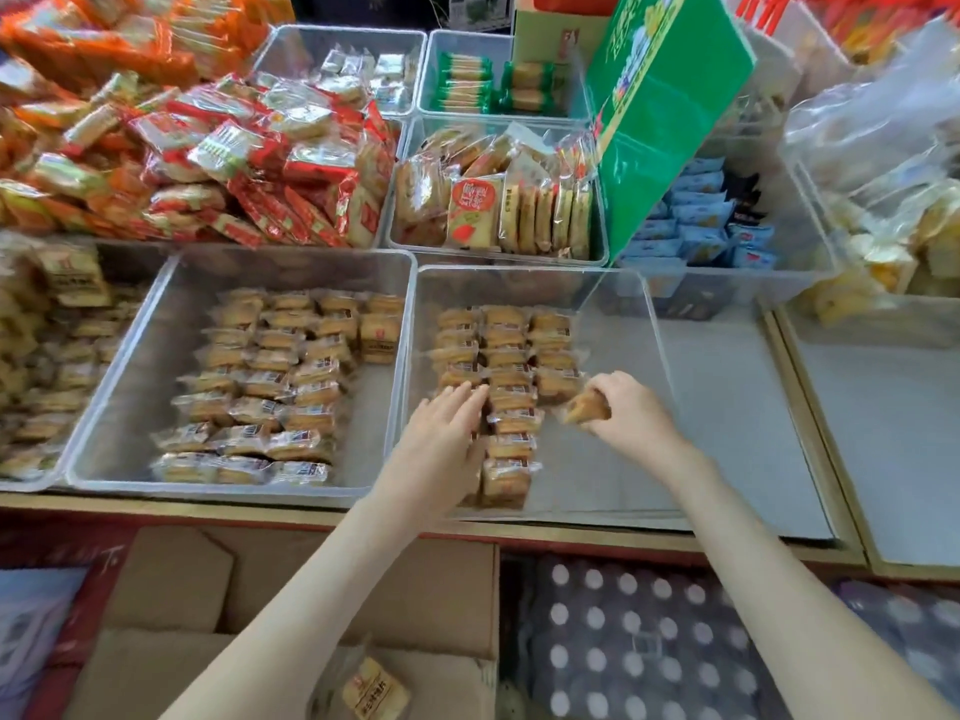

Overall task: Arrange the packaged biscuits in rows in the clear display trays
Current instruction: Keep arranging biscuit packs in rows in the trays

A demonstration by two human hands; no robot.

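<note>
Left hand (448, 424) flat, right hand (632, 414) gripping biscuit (583, 411)

Clear display trays (602, 459): hard transparent plastic, smooth, glossy, light glinting along rims. Each biscuit pack (505, 356): thin clear film, shiny, crinkled at sealed ends. Shelf liner (727, 407) under trays: grey, matt, finely textured. Shelf edging (809, 423): tan, wood-look, dull sheen. Cardboard boxes (291, 589) below: brown, matt, uncoated. Green carton (670, 111): printed card, satin gloss. Red and orange packets (249, 163): bright glossy film, strongly reflective
</note>
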